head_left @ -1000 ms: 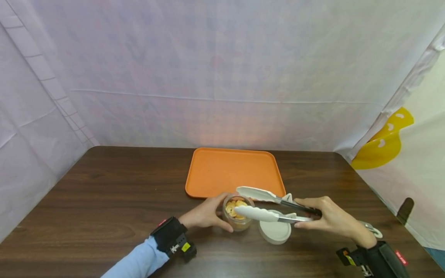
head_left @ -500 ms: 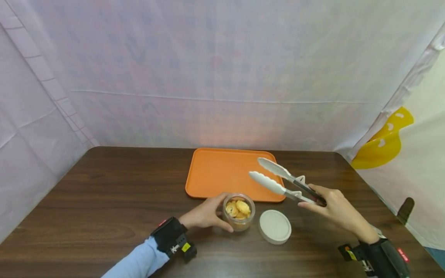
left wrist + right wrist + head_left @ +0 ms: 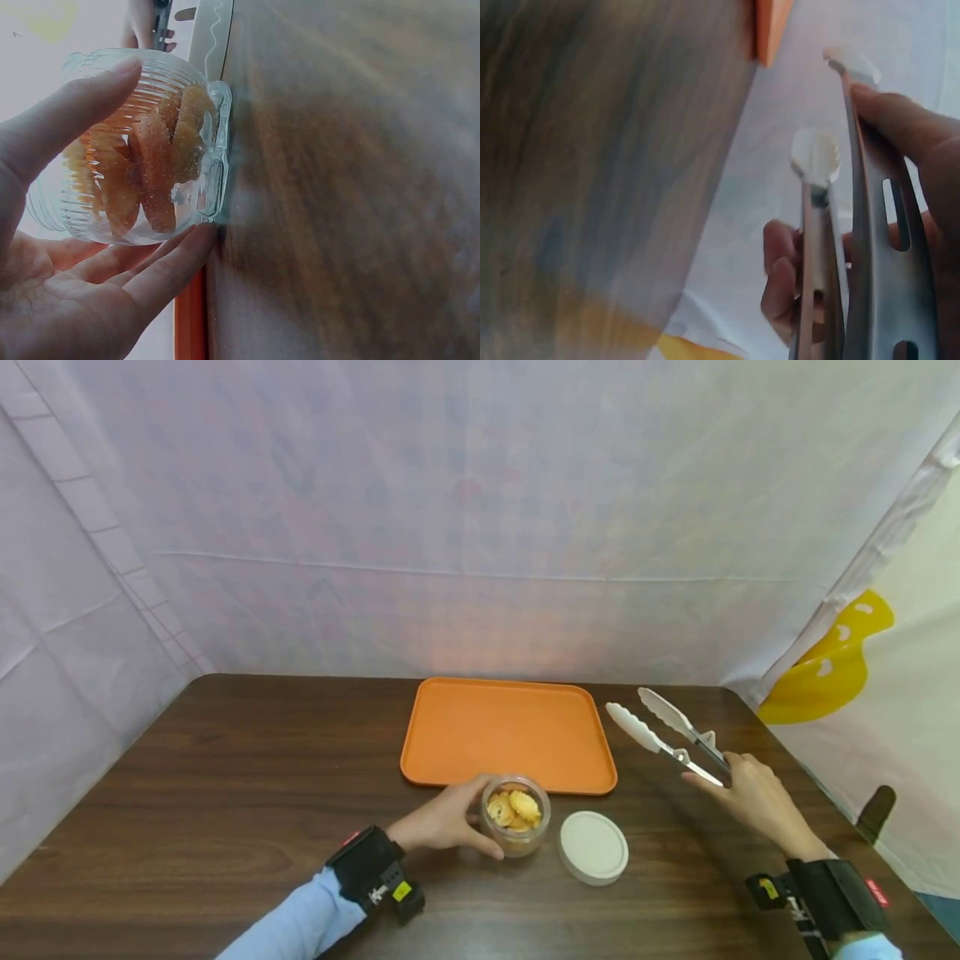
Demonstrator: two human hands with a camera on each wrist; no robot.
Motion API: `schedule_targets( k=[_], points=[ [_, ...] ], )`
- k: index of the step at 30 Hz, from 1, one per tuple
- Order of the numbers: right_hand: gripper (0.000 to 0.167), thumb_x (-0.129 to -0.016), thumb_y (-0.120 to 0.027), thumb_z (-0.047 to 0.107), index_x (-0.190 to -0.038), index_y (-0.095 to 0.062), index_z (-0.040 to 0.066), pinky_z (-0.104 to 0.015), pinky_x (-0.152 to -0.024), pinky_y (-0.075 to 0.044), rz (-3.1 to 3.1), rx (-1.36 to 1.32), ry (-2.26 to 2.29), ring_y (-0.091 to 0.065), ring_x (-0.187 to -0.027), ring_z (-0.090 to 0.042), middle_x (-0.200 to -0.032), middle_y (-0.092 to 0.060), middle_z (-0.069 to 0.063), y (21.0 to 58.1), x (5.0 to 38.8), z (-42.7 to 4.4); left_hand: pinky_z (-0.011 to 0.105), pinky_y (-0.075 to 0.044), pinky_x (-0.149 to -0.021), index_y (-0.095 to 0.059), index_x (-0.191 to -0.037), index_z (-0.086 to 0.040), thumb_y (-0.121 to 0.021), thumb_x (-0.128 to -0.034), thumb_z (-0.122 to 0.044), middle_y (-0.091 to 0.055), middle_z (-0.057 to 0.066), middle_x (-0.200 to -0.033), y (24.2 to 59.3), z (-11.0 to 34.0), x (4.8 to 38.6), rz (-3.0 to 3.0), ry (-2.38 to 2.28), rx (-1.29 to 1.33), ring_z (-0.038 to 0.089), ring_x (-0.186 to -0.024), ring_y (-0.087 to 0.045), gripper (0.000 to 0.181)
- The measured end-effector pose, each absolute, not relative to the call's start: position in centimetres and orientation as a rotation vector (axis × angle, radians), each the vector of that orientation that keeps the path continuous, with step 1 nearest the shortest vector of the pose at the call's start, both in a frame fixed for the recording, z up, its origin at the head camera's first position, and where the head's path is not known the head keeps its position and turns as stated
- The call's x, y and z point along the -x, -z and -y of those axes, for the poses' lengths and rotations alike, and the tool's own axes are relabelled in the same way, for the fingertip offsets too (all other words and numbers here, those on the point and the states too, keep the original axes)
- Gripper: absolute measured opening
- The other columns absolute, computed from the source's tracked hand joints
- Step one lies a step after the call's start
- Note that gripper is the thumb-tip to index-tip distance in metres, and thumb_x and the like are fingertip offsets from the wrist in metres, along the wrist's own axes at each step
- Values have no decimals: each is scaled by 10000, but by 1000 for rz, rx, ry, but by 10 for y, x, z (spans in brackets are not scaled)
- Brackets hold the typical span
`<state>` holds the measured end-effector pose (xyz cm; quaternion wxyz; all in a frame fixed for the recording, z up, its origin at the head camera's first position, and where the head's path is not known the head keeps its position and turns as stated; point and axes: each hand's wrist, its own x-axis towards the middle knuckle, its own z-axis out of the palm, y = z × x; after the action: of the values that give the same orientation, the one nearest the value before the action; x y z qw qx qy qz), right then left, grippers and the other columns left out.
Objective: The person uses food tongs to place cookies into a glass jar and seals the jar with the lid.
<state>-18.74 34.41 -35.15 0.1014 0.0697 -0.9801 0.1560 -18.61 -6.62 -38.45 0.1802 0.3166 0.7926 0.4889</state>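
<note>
My left hand (image 3: 453,820) is around a clear jar (image 3: 519,845) standing on the table, its thumb on the near side and fingers on the far side. Inside the open jar lie several round yellow cookies (image 3: 514,810). The left wrist view shows the cookies (image 3: 142,165) through the ribbed wall. At the right, my right hand (image 3: 767,806) grips a pair of metal tongs (image 3: 633,725) with white scalloped tips. The tips are spread apart, with nothing between them. In the right wrist view, thumb and fingers lie along the two steel arms of the tongs (image 3: 870,202).
An orange tray (image 3: 510,735) lies behind the jar, with nothing on it. To the right of the jar a white round lid (image 3: 594,847) rests flat on the dark wooden table (image 3: 262,793). White cloth (image 3: 465,527) hangs behind the table.
My right hand has carried the tongs away from over the jar, past the tray's right end, to the table's right side. The left hand and jar have stayed in place.
</note>
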Motion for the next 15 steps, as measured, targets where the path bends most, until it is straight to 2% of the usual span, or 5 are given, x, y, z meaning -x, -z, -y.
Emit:
schedule_targets(
  k=[3,6,12,15],
  points=[
    [615,-955,-616,515,-770,-522,-64,-365,-497,-454,2944,-170,-461,-481,-588,-234,-669,-479,-104,355,192,-350,474,-544,-1055,-394,-1423,67,-837,-779,-31,-482,276,-1426,384,66,186,-2237,-1382,-885,449,-1354,-454,787],
    [604,-955,-619,510,-717,-491,-30,-344,-481,-446,2980,-149,-449,-470,-578,-223,-655,-457,-89,359,196,-355,469,-545,-1053,-395,-1419,69,-837,-779,-31,-485,277,-1420,384,66,186,-2238,-1381,-885,449,-1349,-459,784],
    [594,-930,-646,525,-652,-432,46,-301,-475,-412,3056,-66,-441,-437,-574,-204,-634,-396,-57,366,203,-363,450,-550,-1051,-402,-1412,63,-837,-779,-32,-493,271,-1411,384,66,185,-2245,-1377,-898,443,-1344,-467,774],
    [600,-907,-660,546,-657,-447,44,-295,-478,-408,3089,-12,-480,-439,-576,-205,-633,-383,-46,368,205,-366,444,-551,-1051,-402,-1410,63,-835,-782,-32,-494,270,-1408,384,66,186,-2247,-1373,-900,440,-1343,-468,769]
  ],
)
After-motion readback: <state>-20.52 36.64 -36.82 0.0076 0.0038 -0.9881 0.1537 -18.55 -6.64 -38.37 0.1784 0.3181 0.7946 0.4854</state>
